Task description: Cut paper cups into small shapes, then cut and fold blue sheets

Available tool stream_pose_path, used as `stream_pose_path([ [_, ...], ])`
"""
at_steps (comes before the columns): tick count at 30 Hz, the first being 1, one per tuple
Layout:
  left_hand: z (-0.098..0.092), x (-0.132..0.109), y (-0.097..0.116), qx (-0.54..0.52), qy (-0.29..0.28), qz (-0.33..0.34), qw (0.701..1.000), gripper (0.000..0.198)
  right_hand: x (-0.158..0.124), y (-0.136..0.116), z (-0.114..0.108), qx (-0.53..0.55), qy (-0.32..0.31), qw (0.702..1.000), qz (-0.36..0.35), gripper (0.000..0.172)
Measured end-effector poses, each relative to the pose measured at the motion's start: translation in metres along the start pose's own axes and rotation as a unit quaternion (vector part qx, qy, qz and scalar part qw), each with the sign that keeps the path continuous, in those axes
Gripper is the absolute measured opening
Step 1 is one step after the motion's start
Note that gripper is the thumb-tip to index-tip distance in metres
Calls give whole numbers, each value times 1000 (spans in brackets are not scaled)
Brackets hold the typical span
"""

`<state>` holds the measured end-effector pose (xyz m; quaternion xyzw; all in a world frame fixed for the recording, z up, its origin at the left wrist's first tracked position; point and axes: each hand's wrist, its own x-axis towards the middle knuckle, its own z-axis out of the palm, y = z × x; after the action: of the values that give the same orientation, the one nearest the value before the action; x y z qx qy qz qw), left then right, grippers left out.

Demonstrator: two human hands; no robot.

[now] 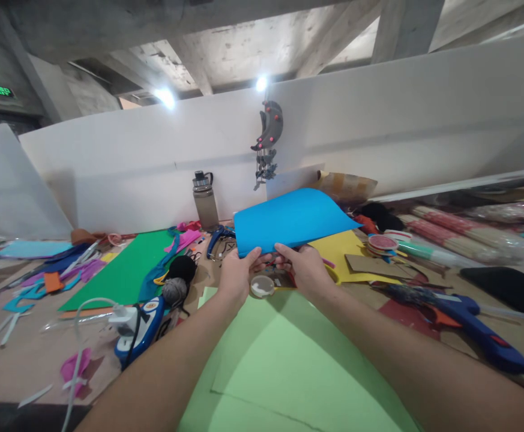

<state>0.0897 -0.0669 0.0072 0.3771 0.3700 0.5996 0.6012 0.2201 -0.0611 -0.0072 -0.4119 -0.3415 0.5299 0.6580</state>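
Observation:
A blue sheet of craft paper (293, 219) is held up in front of me, its far right side curling. My left hand (240, 273) pinches its near edge at the left corner, thumb on top. Further along the same edge, my right hand (304, 270) grips it in the same way. Light green sheets (284, 360) lie flat on the table below my forearms, with a pencil-like line across the near part. Just under my hands sits a small round white lid or tape roll (262, 286), partly in shadow.
A power strip (140, 330) with a plugged charger, yarn balls (174, 291) and a green sheet (113, 270) lie left. A bottle (205, 201) stands behind. Right are a yellow sheet (343, 249), a blue glue gun (478, 330) and wrapped sticks (460, 234). A moon ornament (271, 126) hangs ahead.

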Motion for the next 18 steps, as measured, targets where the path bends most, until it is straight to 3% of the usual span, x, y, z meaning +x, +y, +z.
stream_pose_path([
  [6,0,0,-1,-8,-12,3,1000,25,-2,-3,1,4,8,1000,-5,26],
  [12,-1,1,-2,-25,-70,9,997,18,-2,-6,0,22,3,1000,-10,22],
  [18,-2,3,-3,-16,-58,10,998,20,-2,-4,0,19,-10,1000,-5,21],
])
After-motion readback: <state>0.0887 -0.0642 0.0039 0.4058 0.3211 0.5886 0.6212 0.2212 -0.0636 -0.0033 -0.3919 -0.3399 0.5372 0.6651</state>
